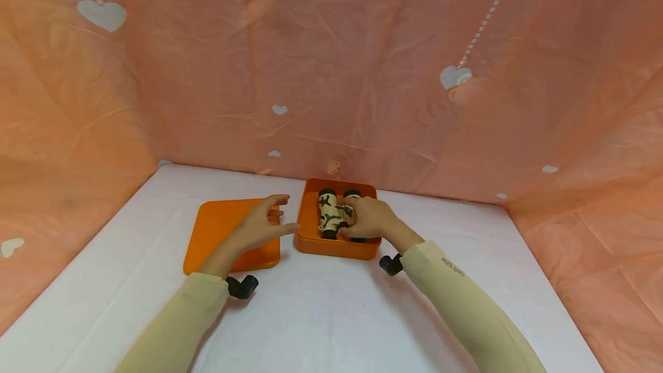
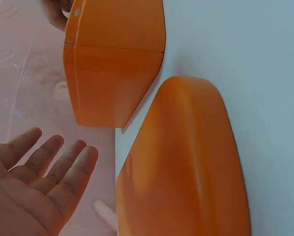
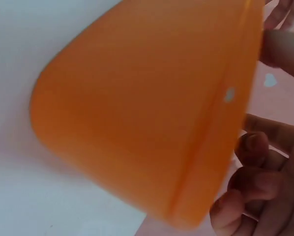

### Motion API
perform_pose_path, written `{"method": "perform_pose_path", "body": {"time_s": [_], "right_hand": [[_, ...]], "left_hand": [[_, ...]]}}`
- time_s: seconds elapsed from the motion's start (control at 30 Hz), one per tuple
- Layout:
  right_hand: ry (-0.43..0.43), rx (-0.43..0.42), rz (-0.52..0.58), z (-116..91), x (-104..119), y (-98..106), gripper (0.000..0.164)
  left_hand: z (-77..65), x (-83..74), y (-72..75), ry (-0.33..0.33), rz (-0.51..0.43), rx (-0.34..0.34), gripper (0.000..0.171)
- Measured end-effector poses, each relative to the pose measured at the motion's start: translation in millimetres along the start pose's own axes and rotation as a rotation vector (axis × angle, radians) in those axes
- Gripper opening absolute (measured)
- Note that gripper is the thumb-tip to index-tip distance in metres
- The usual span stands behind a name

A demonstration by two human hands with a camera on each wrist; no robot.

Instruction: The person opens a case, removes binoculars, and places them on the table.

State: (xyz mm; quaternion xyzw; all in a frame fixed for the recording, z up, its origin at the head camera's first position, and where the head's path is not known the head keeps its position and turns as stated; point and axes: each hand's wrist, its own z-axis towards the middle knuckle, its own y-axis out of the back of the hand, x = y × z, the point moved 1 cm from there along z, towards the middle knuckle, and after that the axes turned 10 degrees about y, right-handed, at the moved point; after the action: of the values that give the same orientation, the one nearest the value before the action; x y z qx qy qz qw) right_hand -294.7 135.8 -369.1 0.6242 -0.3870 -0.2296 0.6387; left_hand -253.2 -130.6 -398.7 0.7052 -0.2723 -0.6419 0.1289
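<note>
Camouflage-patterned binoculars with black ends lie inside an orange box near the back of the table. My right hand reaches over the box and grips the binoculars' right barrel, covering part of it. In the right wrist view, the box wall hides the binoculars, and curled fingers show beyond the rim. To the left lies a flat orange lid. Above its right side hovers my left hand, fingers spread and holding nothing. The left wrist view shows its palm beside the lid.
A white cloth covers the table. Pink curtains with white hearts stand behind the box and at both sides. Each wrist carries a black mount.
</note>
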Motion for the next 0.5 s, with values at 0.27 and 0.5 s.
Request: {"method": "perform_pose_path", "body": {"time_s": [0.27, 0.5], "right_hand": [[0.003, 0.025, -0.041, 10, -10, -5, 0.075], [-0.005, 0.024, -0.029, 15, -15, -7, 0.070]], "left_hand": [[9.8, 0.2, -13.2, 0.015, -0.036, 0.049, 0.087], [15.3, -1.7, -23.8, 0.022, -0.014, 0.061, 0.094]]}}
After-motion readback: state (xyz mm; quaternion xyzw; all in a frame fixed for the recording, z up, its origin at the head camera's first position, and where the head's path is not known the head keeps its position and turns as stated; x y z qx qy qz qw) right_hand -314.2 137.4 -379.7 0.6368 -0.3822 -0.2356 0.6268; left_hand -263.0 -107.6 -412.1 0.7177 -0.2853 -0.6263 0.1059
